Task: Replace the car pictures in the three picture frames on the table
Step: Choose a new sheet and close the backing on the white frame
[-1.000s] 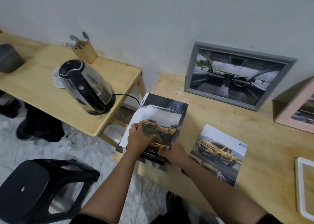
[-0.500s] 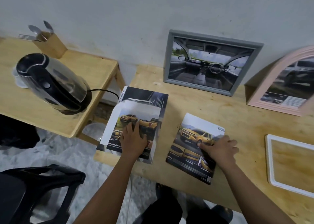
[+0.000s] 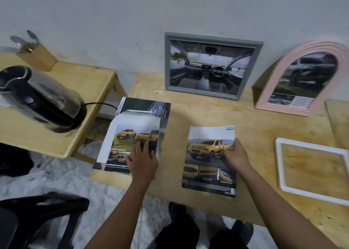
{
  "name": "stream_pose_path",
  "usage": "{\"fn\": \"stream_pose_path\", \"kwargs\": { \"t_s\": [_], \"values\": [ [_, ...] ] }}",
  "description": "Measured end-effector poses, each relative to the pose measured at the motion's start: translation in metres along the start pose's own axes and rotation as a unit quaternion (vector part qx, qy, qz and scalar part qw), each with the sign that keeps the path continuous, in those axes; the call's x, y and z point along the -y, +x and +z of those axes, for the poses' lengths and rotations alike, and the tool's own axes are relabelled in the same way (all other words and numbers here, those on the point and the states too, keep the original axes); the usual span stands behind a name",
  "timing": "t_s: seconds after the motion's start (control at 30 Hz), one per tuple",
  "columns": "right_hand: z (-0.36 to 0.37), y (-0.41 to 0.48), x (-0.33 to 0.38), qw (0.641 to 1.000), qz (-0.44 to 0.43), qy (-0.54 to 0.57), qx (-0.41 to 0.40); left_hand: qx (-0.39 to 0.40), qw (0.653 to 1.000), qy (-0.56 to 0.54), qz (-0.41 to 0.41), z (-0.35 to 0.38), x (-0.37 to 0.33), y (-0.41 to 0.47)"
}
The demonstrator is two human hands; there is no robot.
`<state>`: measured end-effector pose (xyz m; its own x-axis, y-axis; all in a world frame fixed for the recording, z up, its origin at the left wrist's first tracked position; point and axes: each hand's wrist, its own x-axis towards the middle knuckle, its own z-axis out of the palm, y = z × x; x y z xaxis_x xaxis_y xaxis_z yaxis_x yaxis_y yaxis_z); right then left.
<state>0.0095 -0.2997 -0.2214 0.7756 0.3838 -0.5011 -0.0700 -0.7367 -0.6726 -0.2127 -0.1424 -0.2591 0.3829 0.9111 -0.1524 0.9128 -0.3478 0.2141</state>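
Head view, person at the tabletop (image 3: 255,131), mid-selection of a replacement picture.

Nearest the tabletop edge, the left hand (image 3: 143,160) lies flat, fingers fairly straight, on the stack of car prints (image 3: 132,131), pinning it and gripping nothing. The right hand (image 3: 236,155) has left that stack, where it was working beside the left a second ago. It has crossed to the single yellow-truck print (image 3: 207,173), which lies apart to the right. Its fingers now curl onto the sheet at the right edge in what looks like a grip; whether the thumb is under the paper is hidden. The print also seems to sit squarer to the tabletop edge than before, though the camera has shifted too.

Further right, the white frame (image 3: 278,163) lies flat with bare wood showing through it, so it appears empty. It is probably where this print is headed.

At the back, the grey frame (image 3: 213,38) leans on the wall and holds a cabin-interior picture. The pink arched frame (image 3: 270,86) stands beside it with a dark car picture. Both look unchanged, so no replacement is finished; one sheet has merely been singled out.
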Motion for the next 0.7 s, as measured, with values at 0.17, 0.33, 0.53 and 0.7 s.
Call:
{"fn": "stream_pose_path", "kwargs": {
  "t_s": [0.17, 0.33, 0.53, 0.7],
  "values": [
    [-0.069, -0.008, 0.004, 0.991, -0.031, 0.124, 0.037, 0.019, 0.998, -0.028, -0.054, -0.005, -0.013, 0.009],
    [-0.176, -0.024, -0.005, 0.984, -0.097, 0.151, -0.021, 0.074, 0.97, -0.21, -0.095, -0.041, -0.11, 0.014],
    [-0.271, -0.05, -0.054, 0.945, -0.268, -0.032, -0.184, 0.259, 0.792, -0.551, 0.053, -0.075, -0.298, -0.061],
    [-0.271, -0.053, -0.128, 0.913, -0.322, -0.213, -0.132, 0.387, 0.732, -0.555, 0.084, -0.03, -0.365, -0.121]
  ]
}}
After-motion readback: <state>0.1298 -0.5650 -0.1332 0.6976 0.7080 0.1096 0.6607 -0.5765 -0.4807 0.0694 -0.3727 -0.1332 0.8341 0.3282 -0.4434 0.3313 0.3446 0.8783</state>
